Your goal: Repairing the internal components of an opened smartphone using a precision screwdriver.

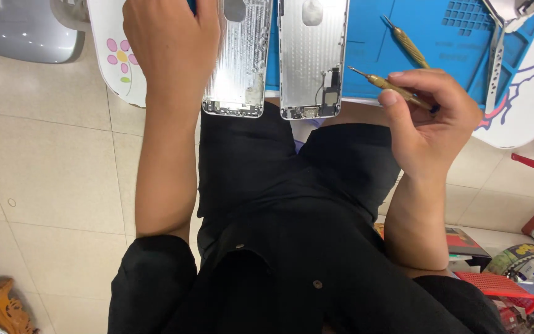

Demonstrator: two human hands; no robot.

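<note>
From the head camera, your right hand (431, 117) is curled around a brass screwdriver (390, 88), thumb and forefinger pinching the shaft while the other fingers fold under it. Its thin tip points away from your palm toward the right shell (313, 55), a bare silver phone back lying just off your fingertips; the tip stops short of the shell's edge and does not touch it. That shell shows a few small parts and a connector still fitted along its near end.

Your left hand (171, 40) lies knuckles up over the near edge of the blue mat (372, 37), fingers bent down and hidden from the camera, so you cannot tell what they grip, if anything. Just beside that hand, on its thumb side, lies the left shell (239, 59), scratched and mostly stripped; hand and shell look to be touching along the shell's long edge. The two shells lie side by side, a narrow gap between them, both overhanging the mat toward your lap.

Beyond your right hand, a second screwdriver (408, 43) rests on the mat, and metal tweezers (495, 59) lie farther out past your knuckles. The mat sits on a white table (109, 68) with a flower print near your left wrist.
</note>
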